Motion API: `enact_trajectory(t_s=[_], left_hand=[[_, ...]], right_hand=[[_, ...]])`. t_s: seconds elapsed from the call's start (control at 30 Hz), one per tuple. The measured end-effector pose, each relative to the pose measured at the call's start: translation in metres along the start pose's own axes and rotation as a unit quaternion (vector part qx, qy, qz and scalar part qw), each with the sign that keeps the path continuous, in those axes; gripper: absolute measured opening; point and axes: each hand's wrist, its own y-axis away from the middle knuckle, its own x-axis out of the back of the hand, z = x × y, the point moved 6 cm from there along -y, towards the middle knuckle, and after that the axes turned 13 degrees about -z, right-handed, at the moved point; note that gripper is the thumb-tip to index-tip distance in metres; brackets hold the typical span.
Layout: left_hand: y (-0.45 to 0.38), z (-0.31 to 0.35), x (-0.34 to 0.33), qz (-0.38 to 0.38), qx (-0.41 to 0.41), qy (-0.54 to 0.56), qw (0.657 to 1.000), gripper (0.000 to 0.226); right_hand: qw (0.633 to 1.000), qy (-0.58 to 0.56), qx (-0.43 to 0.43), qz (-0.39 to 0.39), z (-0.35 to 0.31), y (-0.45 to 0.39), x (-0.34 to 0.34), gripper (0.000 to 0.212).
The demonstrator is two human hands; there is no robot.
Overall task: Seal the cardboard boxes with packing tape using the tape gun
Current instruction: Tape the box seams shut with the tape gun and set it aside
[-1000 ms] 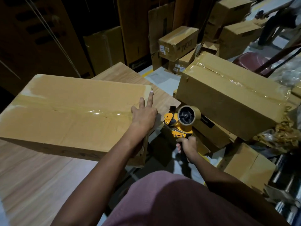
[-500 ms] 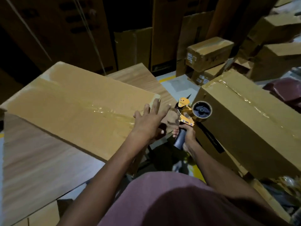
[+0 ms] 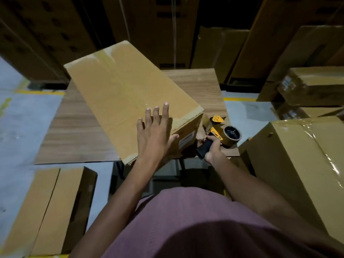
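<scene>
While a plain brown box (image 3: 46,209) sits low on the grey floor (image 3: 20,127) at the far left, a wooden table (image 3: 74,131) stands beside it. On the table lies a big cardboard box (image 3: 121,94), turned at a slant, with one near corner sticking out past the table edge. Shiny clear tape runs along its top and folds down over the near end. The left hand (image 3: 154,138) lies flat on the near end of this box, with straight, spread fingers and the thumb against the side wall by a white label (image 3: 186,141). It holds nothing. Just right of the box, the right hand (image 3: 212,148) is wrapped tight around the black handle of the yellow tape gun (image 3: 217,131). The gun sits close to the box's near corner, above the table's right edge, and I cannot tell if it touches the box. Its roll of brown tape (image 3: 232,135) faces right. Farther right is another large box (image 3: 297,164) wrapped in crinkly tape, with more boxes (image 3: 314,84) stacked behind it.
</scene>
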Motion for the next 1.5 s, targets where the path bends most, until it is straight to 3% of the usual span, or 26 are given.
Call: enact_trajectory(t_s=[0.07, 0.1, 0.2, 0.23, 0.37, 0.5, 0.57, 0.63, 0.67, 0.77, 0.87, 0.93, 1.0, 1.07, 1.17, 1.23, 1.37, 1.5], left_hand=[[0.006, 0.001, -0.007, 0.006, 0.02, -0.004, 1.0, 0.102], [0.007, 0.002, -0.01, 0.011, 0.022, -0.019, 1.0, 0.099], [0.009, 0.004, -0.014, 0.014, 0.023, -0.034, 0.999, 0.096], [0.01, 0.004, -0.015, 0.015, 0.025, -0.033, 0.999, 0.097], [0.009, 0.002, -0.014, 0.024, 0.05, -0.057, 0.997, 0.102], [0.002, 0.001, -0.014, -0.01, 0.101, -0.044, 0.994, 0.121], [-0.001, 0.002, -0.015, -0.019, 0.11, -0.034, 0.993, 0.127], [-0.001, 0.004, -0.016, -0.03, 0.107, -0.038, 0.993, 0.128], [-0.002, 0.004, -0.017, -0.042, 0.102, -0.045, 0.993, 0.126], [-0.004, 0.0, -0.011, -0.082, 0.094, -0.031, 0.992, 0.111], [-0.012, -0.009, -0.004, -0.103, 0.075, 0.015, 0.992, 0.085], [-0.015, -0.02, -0.003, -0.105, 0.053, 0.044, 0.992, 0.063], [-0.019, -0.033, -0.004, -0.108, 0.036, 0.056, 0.992, 0.055], [-0.023, -0.046, -0.005, -0.118, 0.032, 0.066, 0.99, 0.054], [-0.031, -0.071, 0.002, -0.111, 0.037, 0.062, 0.991, 0.052], [-0.037, -0.091, 0.008, -0.096, 0.029, 0.066, 0.993, 0.051], [-0.051, -0.109, 0.017, -0.135, -0.03, 0.048, 0.989, 0.048], [-0.062, -0.124, 0.027, -0.108, -0.059, 0.018, 0.992, 0.044]], right_hand=[[1.0, 0.028, -0.006, 0.009, 0.003, -0.014, 0.002, 0.016], [0.997, 0.073, -0.01, 0.018, 0.003, -0.022, 0.008, 0.025], [0.981, 0.186, -0.04, 0.035, 0.01, -0.088, 0.055, 0.085], [0.977, 0.202, -0.056, 0.035, 0.013, -0.088, 0.056, 0.09], [0.949, 0.305, -0.079, 0.024, 0.008, -0.034, 0.017, 0.048], [0.863, 0.488, -0.129, 0.007, 0.003, 0.003, -0.005, 0.05], [0.77, 0.623, -0.135, 0.021, -0.01, 0.024, -0.019, 0.057], [0.677, 0.729, -0.097, 0.038, -0.03, 0.042, -0.038, 0.075], [0.661, 0.746, -0.061, 0.053, -0.039, 0.049, -0.048, 0.081], [0.679, 0.724, 0.097, 0.069, -0.064, 0.083, -0.086, 0.08], [0.686, 0.666, 0.292, 0.009, -0.068, 0.127, -0.134, 0.068], [0.64, 0.671, 0.374, -0.032, -0.055, 0.15, -0.159, 0.059], [0.551, 0.737, 0.384, -0.078, -0.03, 0.16, -0.179, 0.05], [0.442, 0.835, 0.306, -0.114, 0.0, 0.158, -0.19, 0.05], [0.357, 0.9, 0.208, -0.136, 0.028, 0.152, -0.192, 0.058], [0.337, 0.915, 0.181, -0.128, 0.033, 0.149, -0.199, 0.062], [0.332, 0.929, 0.134, -0.097, 0.035, 0.129, -0.229, 0.062], [0.353, 0.925, 0.126, -0.064, 0.043, 0.1, -0.267, 0.057]])
